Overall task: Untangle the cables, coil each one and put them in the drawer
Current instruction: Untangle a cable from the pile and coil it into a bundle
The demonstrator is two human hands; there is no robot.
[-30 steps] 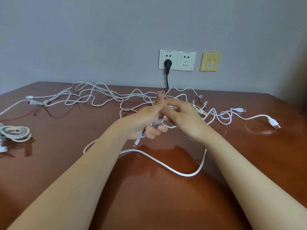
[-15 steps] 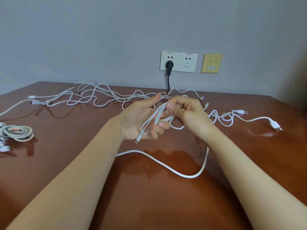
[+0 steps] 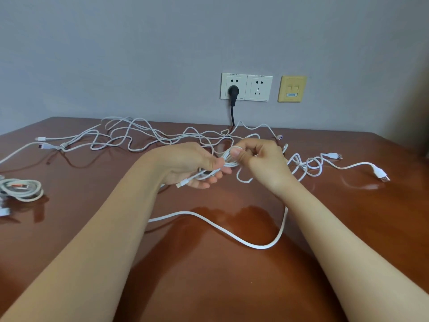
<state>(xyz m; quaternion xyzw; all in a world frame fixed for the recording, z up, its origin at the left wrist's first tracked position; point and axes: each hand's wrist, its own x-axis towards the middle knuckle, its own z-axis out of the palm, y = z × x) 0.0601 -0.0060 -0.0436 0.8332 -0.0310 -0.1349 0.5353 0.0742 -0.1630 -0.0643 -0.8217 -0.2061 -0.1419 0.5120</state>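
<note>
Above the middle of the brown table (image 3: pixel 232 287), my left hand (image 3: pixel 185 166) grips a small coil of thin white cable (image 3: pixel 222 165); its plug end sticks out below my fingers. My right hand (image 3: pixel 262 161) pinches a loop of the same cable next to the coil. A thicker white cable (image 3: pixel 232 231) lies in a wide curve under my forearms. A tangle of white cables (image 3: pixel 139 138) spreads across the far side of the table. Another knotted white cable (image 3: pixel 313 165) with USB plugs lies to the right. No drawer is in view.
A coiled cable bundle (image 3: pixel 22 187) lies at the table's left edge. On the wall behind are two white sockets (image 3: pixel 246 87), one with a black plug (image 3: pixel 232 91) and cord, and a yellow plate (image 3: pixel 292 88).
My left thumb has come down onto the cable coil, closing the hand round it. My right hand has brought the loop closer to the coil.
</note>
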